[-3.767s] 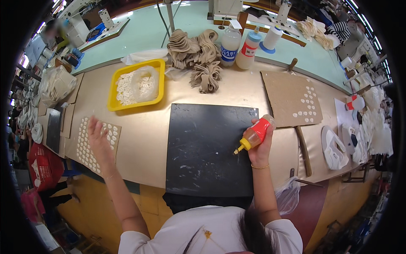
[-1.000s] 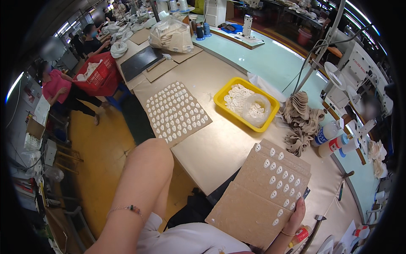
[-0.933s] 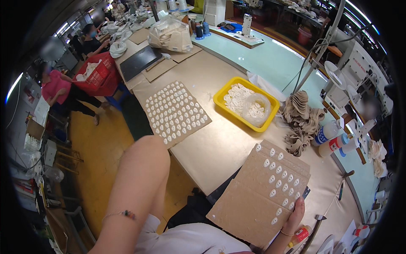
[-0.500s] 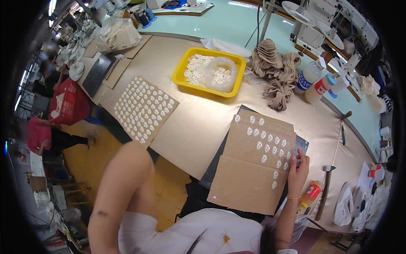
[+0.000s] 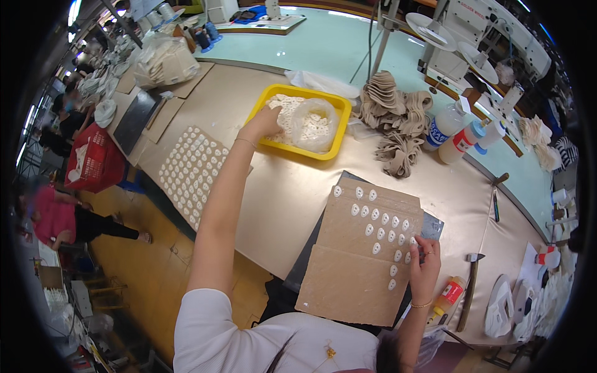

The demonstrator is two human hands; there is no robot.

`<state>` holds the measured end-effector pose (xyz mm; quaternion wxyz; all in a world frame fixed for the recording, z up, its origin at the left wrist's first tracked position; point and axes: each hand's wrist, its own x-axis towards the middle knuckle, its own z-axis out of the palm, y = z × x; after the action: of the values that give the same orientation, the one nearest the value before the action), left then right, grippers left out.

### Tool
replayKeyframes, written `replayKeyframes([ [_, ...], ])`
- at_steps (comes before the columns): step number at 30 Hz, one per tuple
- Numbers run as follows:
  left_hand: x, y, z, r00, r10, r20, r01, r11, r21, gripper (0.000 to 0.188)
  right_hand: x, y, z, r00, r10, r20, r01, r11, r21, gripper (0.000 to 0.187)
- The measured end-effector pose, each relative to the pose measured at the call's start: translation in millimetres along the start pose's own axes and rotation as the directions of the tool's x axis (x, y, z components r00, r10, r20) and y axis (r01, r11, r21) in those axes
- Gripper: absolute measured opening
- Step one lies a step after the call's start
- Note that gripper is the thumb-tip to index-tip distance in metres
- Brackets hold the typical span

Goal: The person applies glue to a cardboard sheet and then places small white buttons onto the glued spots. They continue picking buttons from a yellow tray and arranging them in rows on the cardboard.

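Observation:
My left hand (image 5: 268, 120) is down in the yellow tray (image 5: 339, 144), over its left side, among loose white oval pieces (image 5: 287, 110) with small dark marks. Its fingertips are hidden among them. My right hand (image 5: 425, 264) rests at the right edge of a brown cardboard sheet (image 5: 348, 264). The fingers are loosely bent and somewhat apart, with the tips beside a white piece at that edge. Rows of these pieces lie across the sheet's upper part and down its right side. A dark board (image 5: 303, 261) shows beneath the sheet.
Another cardboard sheet (image 5: 193, 168) covered in white pieces lies at the left. Beige fabric bundles (image 5: 398, 105) and bottles (image 5: 463, 140) stand behind the work. A hammer (image 5: 469, 292) and a yellow-capped bottle (image 5: 449, 293) lie at the right. A person in pink (image 5: 53, 214) is beyond the table.
My left arm has swung forward, from bent near my body to stretched out, and its hand is now in the yellow tray. My right hand stays at the cardboard's edge. The view has shifted slightly.

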<state>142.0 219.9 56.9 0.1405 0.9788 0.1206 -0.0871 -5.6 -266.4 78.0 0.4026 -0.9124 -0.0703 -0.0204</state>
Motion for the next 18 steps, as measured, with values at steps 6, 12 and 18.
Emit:
replayKeyframes([
  [6,18.3,8.4,12.7,0.993,0.000,0.114,-0.005,0.999,0.044,0.084,5.7,7.0,-4.7,1.000,-0.011,-0.001,0.011,1.000,-0.030,0.018],
  [12,14.9,-5.8,38.7,0.979,0.138,-0.152,-0.126,0.988,0.086,0.041,9.6,12.2,1.6,0.999,0.018,-0.027,-0.018,1.000,-0.018,0.019],
  [18,16.5,-5.9,47.1,0.952,0.114,-0.285,-0.093,0.992,0.087,0.023,11.9,18.8,2.6,0.996,0.060,-0.066,-0.066,0.993,-0.102,0.023],
])
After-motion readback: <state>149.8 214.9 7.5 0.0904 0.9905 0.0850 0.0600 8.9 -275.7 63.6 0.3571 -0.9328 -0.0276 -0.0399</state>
